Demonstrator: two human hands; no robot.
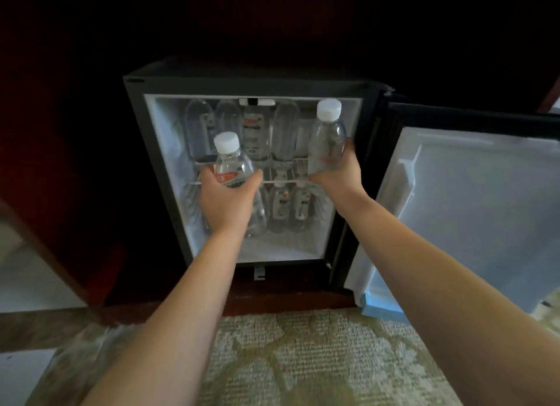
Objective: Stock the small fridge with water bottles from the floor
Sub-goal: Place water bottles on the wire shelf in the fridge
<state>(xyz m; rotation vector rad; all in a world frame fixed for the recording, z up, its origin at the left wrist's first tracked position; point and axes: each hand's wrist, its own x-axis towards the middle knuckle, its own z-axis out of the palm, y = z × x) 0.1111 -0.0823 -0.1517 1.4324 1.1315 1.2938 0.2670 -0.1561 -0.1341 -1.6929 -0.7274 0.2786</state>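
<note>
A small black fridge (145, 126) stands open in a dark cabinet, its white inside lit. My left hand (225, 201) grips a clear water bottle (230, 163) with a white cap, upright in front of the wire shelf (272, 181). My right hand (336, 170) grips a second capped water bottle (327, 132) at the fridge's right side, level with the upper shelf. Several bottles (257, 129) stand on the upper shelf. More bottles (288, 208) stand on the fridge floor below.
The fridge door (472, 211) hangs open to the right, its white liner facing me. Patterned carpet (318, 360) covers the floor in front. A dark wooden cabinet panel (60, 163) flanks the fridge on the left.
</note>
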